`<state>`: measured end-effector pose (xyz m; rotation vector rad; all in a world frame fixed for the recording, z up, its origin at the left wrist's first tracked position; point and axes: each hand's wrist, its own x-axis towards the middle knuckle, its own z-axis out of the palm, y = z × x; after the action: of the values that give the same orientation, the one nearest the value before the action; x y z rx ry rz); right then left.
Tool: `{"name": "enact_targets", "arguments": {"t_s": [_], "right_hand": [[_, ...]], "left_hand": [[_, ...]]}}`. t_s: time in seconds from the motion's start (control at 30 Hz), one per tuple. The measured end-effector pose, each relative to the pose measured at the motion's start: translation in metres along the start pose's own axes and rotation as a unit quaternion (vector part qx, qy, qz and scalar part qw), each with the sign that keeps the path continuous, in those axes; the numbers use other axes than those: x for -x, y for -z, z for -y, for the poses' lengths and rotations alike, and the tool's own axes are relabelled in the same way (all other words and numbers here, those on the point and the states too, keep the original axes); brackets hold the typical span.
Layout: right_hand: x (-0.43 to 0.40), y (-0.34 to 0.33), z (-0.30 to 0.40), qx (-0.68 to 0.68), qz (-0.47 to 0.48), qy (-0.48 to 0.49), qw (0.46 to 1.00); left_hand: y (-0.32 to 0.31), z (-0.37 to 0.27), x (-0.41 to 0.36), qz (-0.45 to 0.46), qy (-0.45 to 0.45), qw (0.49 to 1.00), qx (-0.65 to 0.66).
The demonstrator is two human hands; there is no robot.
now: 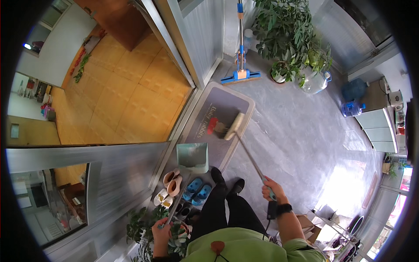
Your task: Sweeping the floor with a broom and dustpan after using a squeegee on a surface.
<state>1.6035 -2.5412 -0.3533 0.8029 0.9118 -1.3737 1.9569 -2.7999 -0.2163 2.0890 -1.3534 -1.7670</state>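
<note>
My right hand [273,190] grips the handle of a broom [234,127], whose pale, slightly blurred head lies over the right side of a grey doormat [209,108] bearing a printed picture and lettering. In my left hand [161,231] is the long handle of a light green dustpan [192,158]. The pan, with a toothed edge, stands at the near left edge of the mat, just beyond a row of shoes. My feet in black shoes are on the grey floor between the two tools.
Blue clogs [197,191], pink shoes [172,182] and potted plants [178,232] stand at the left. A blue sponge mop [241,75] leans by the wall, near a leafy plant [284,29] and water bottles [352,108]. A door sill borders a room with yellow flooring [127,88].
</note>
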Motion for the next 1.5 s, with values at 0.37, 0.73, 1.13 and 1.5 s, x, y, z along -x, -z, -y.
{"name": "enact_targets", "arguments": {"t_s": [0.37,0.73,1.13,1.5], "right_hand": [[0.062,-0.023,-0.005,0.067,0.027,-0.08,0.994],[-0.005,-0.011,-0.016,0.0,0.107,-0.198,0.974],[0.036,0.01,-0.053,-0.04,0.096,-0.135,0.985],[0.033,0.022,-0.023,-0.05,0.007,-0.045,0.998]], "left_hand": [[0.011,-0.02,0.039,-0.064,0.016,0.997,0.039],[0.017,-0.045,0.051,-0.105,-0.057,0.992,0.038],[0.016,-0.05,0.036,-0.059,-0.04,0.997,0.013],[0.002,-0.061,0.023,-0.047,-0.046,0.998,-0.006]]}}
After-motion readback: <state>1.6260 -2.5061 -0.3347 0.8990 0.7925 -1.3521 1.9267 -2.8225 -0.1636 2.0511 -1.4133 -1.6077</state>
